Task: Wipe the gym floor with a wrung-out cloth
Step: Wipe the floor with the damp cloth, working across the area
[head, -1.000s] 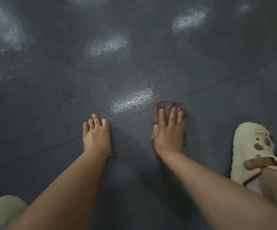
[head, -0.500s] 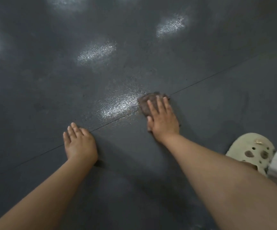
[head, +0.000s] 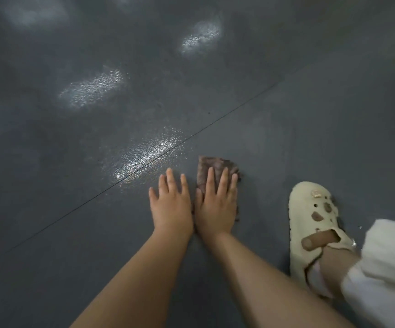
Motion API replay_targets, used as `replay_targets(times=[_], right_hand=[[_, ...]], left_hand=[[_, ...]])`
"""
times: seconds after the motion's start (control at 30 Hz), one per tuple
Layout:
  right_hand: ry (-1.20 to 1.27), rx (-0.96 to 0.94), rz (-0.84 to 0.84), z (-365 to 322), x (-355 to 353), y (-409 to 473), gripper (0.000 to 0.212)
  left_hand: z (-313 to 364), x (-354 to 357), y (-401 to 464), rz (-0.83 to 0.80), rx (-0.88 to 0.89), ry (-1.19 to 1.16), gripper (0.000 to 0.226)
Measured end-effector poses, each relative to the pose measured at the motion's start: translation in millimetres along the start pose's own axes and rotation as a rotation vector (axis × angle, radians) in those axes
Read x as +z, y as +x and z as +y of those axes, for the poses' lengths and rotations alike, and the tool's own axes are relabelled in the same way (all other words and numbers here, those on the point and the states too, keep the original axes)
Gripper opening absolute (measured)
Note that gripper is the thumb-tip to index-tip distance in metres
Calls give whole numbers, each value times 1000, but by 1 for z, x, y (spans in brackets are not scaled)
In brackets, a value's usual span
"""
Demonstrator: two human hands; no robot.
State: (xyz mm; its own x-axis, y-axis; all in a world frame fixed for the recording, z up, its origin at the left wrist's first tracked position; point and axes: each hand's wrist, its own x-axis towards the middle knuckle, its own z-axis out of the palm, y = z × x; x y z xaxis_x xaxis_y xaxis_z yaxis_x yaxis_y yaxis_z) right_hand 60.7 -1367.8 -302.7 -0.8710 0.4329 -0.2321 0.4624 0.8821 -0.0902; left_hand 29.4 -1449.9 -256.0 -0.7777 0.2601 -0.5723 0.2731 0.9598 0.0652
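Observation:
A small brown cloth point(head: 213, 167) lies flat on the dark grey gym floor point(head: 274, 143). My right hand point(head: 215, 207) presses down on it with straight fingers, and only the cloth's far end and right edge show past the hand. My left hand point(head: 171, 207) lies flat on the bare floor right beside it, the two hands touching side by side. A thin seam point(head: 215, 120) in the floor runs diagonally just beyond the fingertips.
My right foot in a cream clog point(head: 310, 223) stands on the floor just right of the cloth, with a white trouser leg point(head: 386, 275) above it. Shiny light patches point(head: 149, 153) show on the floor ahead.
My right hand has pulled the cloth back across the seam toward me. My left hand has slid right until it touches the right hand.

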Motion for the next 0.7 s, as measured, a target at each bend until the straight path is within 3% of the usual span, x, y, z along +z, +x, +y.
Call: replay_targets(times=[0.17,0.33,0.5,0.7], right_hand=[[0,-119,-8,14,-3,32,59],[-65,-299,-2,38,-28,103,63],[-70,27,-42,85,-53,142,59],[-23,191,11,65,-28,81,59]], left_hand=[[9,-8,6,-24,-13,95,60],[16,-10,12,-92,-50,92,78],[18,-7,12,-121,-43,45,100],[24,-6,14,-116,-71,-17,84]])
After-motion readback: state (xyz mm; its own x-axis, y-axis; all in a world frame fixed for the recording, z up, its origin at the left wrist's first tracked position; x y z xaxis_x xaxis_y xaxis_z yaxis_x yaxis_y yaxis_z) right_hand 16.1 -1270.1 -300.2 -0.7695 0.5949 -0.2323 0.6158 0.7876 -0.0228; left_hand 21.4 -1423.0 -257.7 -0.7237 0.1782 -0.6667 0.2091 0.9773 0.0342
